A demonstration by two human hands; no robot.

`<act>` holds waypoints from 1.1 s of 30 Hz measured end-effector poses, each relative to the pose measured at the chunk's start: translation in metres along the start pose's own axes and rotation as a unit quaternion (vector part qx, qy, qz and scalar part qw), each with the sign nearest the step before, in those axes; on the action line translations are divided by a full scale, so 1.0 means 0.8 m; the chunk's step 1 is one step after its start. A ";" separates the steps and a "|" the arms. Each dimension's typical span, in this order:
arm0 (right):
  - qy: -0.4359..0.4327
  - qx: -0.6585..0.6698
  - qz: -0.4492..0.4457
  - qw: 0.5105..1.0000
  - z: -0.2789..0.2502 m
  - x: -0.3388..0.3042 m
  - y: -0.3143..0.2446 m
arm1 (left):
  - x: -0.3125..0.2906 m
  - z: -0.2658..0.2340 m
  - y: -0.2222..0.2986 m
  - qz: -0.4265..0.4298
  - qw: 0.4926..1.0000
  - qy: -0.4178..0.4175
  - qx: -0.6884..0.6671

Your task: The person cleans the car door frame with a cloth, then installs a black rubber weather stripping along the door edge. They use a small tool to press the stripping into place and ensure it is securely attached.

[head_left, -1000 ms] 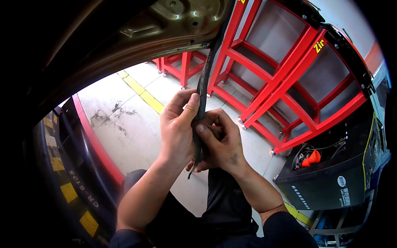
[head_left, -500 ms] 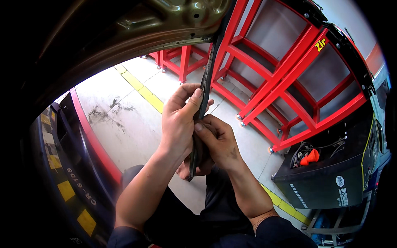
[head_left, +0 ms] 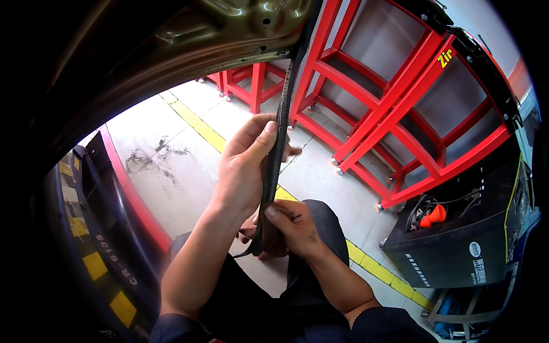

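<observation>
My left hand (head_left: 243, 171) pinches black rubber strip (head_left: 277, 143) at middle of frame, keeps it straight. My right hand (head_left: 289, 226) grips lower end, fingers closed, so strip stays tight. Strip hangs from gold car panel (head_left: 229, 28), upper left. Red racks (head_left: 400, 103) behind.

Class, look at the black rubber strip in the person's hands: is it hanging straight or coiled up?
Hanging straight. The black rubber strip runs down from the metal panel edge above, through the left hand, to the right hand; only its tail end curls.
</observation>
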State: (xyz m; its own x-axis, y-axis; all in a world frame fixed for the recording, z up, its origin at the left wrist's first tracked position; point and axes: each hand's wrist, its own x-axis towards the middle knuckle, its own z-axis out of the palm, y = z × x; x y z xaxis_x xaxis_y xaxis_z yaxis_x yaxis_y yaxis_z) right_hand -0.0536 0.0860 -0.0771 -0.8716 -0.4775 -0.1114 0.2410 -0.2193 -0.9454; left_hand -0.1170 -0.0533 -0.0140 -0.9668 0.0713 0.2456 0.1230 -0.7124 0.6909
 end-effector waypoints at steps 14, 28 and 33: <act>0.034 -0.028 -0.069 0.997 -0.013 -0.008 -0.003 | -0.010 -0.026 0.060 -0.155 0.873 -0.252 0.389; -0.053 0.100 -0.019 0.993 -0.003 -0.022 0.018 | -0.037 -0.016 0.036 -0.102 0.924 -0.083 0.359; -0.091 0.139 -0.011 0.986 0.004 -0.028 0.043 | -0.039 -0.025 0.019 -0.074 0.952 -0.069 0.289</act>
State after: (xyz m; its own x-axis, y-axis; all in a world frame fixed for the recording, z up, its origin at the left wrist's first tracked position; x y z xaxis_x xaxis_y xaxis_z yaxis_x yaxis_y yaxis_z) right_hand -0.0246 0.0864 -0.1063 -0.7923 -0.6100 -0.0114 0.3536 -0.4439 -0.8233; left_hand -0.0894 -0.0806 -0.0246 -0.9495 0.2596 0.1764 0.1299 -0.1865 0.9738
